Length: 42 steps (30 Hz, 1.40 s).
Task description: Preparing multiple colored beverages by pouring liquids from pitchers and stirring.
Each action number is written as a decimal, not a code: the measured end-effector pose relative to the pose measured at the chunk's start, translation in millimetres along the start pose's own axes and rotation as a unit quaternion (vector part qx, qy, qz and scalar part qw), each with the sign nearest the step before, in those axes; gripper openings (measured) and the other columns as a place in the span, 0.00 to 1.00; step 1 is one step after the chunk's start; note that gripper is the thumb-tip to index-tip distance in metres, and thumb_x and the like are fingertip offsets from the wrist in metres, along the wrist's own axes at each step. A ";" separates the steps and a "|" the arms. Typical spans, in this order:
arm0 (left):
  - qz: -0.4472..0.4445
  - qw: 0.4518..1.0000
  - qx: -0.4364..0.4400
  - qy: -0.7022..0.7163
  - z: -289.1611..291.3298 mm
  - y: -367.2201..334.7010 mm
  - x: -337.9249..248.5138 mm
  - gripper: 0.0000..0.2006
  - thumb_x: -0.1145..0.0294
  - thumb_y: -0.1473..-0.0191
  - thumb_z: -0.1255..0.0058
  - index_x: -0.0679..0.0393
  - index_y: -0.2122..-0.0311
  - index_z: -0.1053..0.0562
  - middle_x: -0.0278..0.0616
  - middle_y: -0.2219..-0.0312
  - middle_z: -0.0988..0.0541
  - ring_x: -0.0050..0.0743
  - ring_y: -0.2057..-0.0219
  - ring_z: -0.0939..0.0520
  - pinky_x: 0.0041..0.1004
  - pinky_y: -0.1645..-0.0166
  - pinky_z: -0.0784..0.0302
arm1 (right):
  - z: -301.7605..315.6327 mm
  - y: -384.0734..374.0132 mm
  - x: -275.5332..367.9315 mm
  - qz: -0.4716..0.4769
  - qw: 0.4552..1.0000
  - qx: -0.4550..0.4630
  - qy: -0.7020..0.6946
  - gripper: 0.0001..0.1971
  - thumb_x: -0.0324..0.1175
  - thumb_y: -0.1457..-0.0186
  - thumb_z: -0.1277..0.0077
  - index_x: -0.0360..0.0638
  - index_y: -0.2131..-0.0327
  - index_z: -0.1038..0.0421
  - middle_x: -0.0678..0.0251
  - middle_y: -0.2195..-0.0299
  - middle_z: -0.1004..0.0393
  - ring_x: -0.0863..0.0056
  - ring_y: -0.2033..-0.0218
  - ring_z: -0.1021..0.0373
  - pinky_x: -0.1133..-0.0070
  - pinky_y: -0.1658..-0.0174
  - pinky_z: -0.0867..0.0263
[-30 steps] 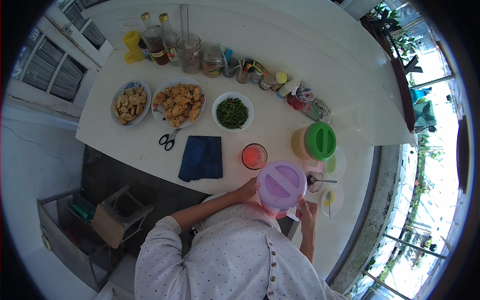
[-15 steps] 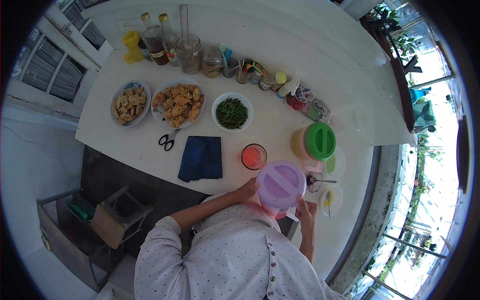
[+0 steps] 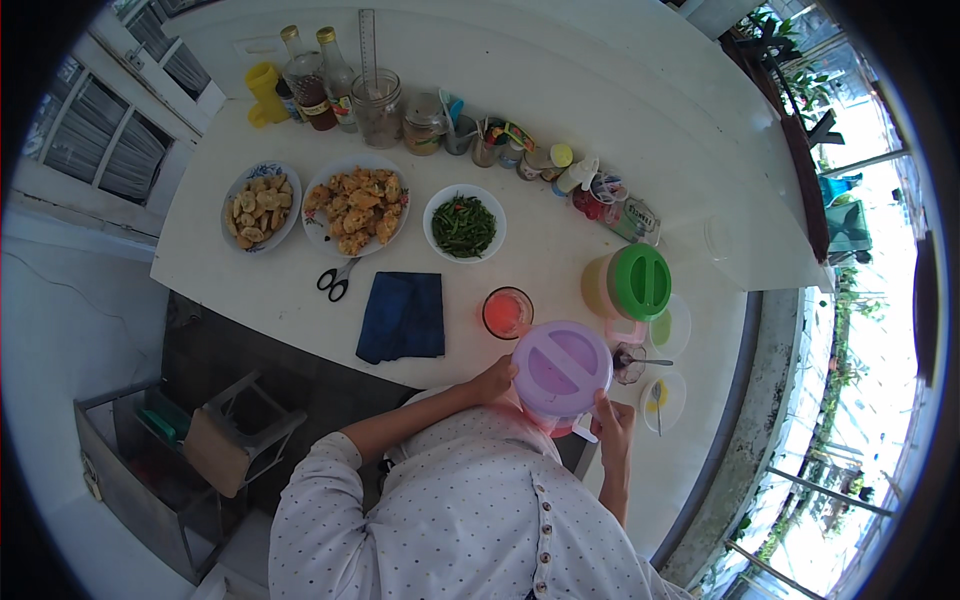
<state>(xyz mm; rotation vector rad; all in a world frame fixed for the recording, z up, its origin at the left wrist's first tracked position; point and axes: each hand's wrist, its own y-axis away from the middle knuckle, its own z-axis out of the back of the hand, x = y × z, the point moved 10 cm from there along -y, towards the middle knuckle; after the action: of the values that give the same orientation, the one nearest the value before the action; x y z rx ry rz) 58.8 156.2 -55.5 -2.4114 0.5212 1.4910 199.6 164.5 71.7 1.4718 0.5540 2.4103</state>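
Observation:
At the table's near edge, close against my body, stands a pitcher with a purple lid and pinkish-red contents. My left hand is closed on the lid's left rim. On the right rim, my right hand grips with its thumb on top, just above the pitcher's pale handle. The lid sits over the pitcher's mouth; whether it is fully seated I cannot tell. A glass of red drink stands just beyond my left hand. Right of the lid is a small glass dish with dark contents and a spoon.
A green-lidded pitcher stands beyond, beside bowls with green and yellow contents. Further left are a folded blue cloth, scissors, a bowl of green chillies and two plates of fried food. Bottles and jars line the wall.

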 end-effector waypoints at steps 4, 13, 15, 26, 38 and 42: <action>-0.005 1.000 0.004 0.017 -1.5 -0.1 0.7 0.38 0.37 0.49 0.76 0.64 0.45 0.50 0.46 0.49 0.42 0.32 0.46 0.43 0.31 0.44 0.48 | -1.0 1.5 2.8 0.001 1.000 0.001 0.009 0.28 0.52 0.52 0.53 0.40 0.92 0.40 0.78 0.92 0.45 0.89 0.88 0.50 0.85 0.84 0.58; 0.006 0.999 0.007 0.054 -2.9 0.6 4.9 0.39 0.36 0.51 0.75 0.63 0.45 0.50 0.45 0.49 0.42 0.32 0.47 0.42 0.31 0.44 0.48 | 0.5 0.6 -2.3 -0.005 1.000 0.004 0.008 0.28 0.54 0.52 0.53 0.39 0.91 0.38 0.78 0.92 0.44 0.89 0.88 0.49 0.85 0.84 0.57; 0.004 0.999 0.003 0.053 -2.1 1.0 5.6 0.39 0.37 0.50 0.75 0.63 0.45 0.50 0.44 0.49 0.42 0.32 0.47 0.42 0.31 0.44 0.48 | -0.5 0.8 0.0 -0.005 1.000 0.005 0.006 0.28 0.54 0.53 0.53 0.39 0.91 0.38 0.78 0.92 0.44 0.89 0.88 0.49 0.85 0.84 0.57; 0.025 0.998 -0.057 0.019 4.6 0.2 6.8 0.41 0.34 0.52 0.75 0.66 0.49 0.43 0.47 0.53 0.34 0.34 0.50 0.38 0.31 0.45 0.47 | -2.2 1.5 7.3 0.023 0.999 -0.012 0.020 0.29 0.56 0.51 0.56 0.45 0.94 0.42 0.78 0.94 0.47 0.89 0.91 0.52 0.85 0.87 0.60; 0.033 0.998 -0.045 0.025 1.6 -0.4 1.9 0.39 0.34 0.52 0.75 0.65 0.50 0.41 0.45 0.55 0.33 0.33 0.51 0.36 0.30 0.46 0.46 | -3.3 -0.3 3.9 0.022 1.000 0.000 0.018 0.28 0.55 0.51 0.55 0.45 0.93 0.42 0.78 0.94 0.47 0.89 0.91 0.52 0.86 0.87 0.61; 0.031 0.998 -0.057 0.014 3.2 -0.7 1.1 0.39 0.35 0.51 0.75 0.65 0.50 0.42 0.45 0.54 0.33 0.33 0.50 0.36 0.30 0.45 0.46 | -2.2 -0.9 2.5 0.025 1.000 -0.005 0.018 0.28 0.54 0.51 0.55 0.45 0.94 0.42 0.78 0.94 0.47 0.89 0.91 0.52 0.85 0.87 0.61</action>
<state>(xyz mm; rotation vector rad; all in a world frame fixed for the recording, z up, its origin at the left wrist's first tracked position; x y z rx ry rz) 57.0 157.9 -57.8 -2.5279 0.5358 1.5546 196.6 166.0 72.3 1.4562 0.5186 2.4791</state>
